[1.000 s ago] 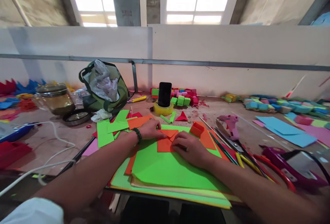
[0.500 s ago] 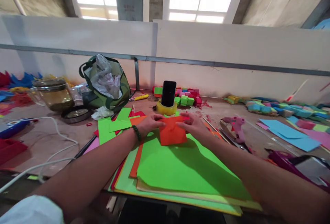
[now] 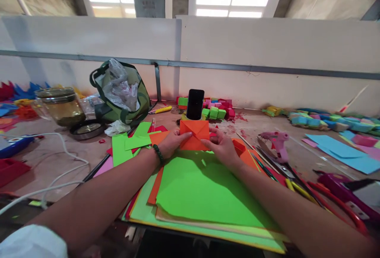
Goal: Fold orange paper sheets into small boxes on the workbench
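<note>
A folded orange paper, creased with diagonal flaps like an envelope, is held upright between both hands. My left hand, with a dark green bead bracelet on its wrist, pinches its left side, thumb across the face. My right hand grips the lower right corner between thumb and fingers. Below them lies a stack of coloured sheets with a bright green sheet on top. Directly behind the folded paper a black phone stands upright, its base partly hidden.
Left are green paper strips, a bag of clear plastic, a glass jar and a white cable. Right lie scissors, a pink glue gun and blue sheets. Small folded paper blocks sit behind the phone.
The folded orange paper has been raised and tilted up, so its creased face now shows and covers the phone's base. Both hands keep hold of it.
</note>
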`<state>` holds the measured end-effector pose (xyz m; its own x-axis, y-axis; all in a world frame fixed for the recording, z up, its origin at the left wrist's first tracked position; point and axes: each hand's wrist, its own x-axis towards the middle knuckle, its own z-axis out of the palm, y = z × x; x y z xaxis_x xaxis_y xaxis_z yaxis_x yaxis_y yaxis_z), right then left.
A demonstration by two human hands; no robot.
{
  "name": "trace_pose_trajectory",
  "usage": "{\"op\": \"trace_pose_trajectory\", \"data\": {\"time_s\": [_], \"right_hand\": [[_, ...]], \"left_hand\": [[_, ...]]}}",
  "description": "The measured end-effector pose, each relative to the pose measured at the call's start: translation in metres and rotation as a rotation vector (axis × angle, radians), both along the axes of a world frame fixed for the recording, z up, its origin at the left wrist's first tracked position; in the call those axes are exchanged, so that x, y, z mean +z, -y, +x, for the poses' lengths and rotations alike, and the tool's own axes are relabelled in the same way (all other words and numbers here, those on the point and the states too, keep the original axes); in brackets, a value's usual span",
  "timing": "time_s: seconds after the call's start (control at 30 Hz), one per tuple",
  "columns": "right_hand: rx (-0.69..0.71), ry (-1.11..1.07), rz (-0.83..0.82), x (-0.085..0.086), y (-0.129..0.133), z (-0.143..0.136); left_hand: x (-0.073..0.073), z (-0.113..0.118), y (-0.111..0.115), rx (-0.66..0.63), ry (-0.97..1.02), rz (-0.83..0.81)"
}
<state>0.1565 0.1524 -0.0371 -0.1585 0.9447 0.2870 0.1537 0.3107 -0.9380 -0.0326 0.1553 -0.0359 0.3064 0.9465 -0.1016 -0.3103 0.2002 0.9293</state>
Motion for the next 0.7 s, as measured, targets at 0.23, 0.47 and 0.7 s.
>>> {"op": "trace_pose_trajectory", "data": {"time_s": [0.23,0.47,0.7], "right_hand": [[0.027,0.087,0.041,-0.007,-0.002,0.002],[0.119,0.155,0.297,-0.001,0.008,0.011],[0.194,0.372,0.517,0.005,0.008,0.018]], "left_hand": [[0.006,0.004,0.007,-0.007,0.013,0.019],[0.011,0.004,0.01,0.04,0.087,-0.04],[0.014,0.006,0.014,-0.001,0.054,-0.054]]}}
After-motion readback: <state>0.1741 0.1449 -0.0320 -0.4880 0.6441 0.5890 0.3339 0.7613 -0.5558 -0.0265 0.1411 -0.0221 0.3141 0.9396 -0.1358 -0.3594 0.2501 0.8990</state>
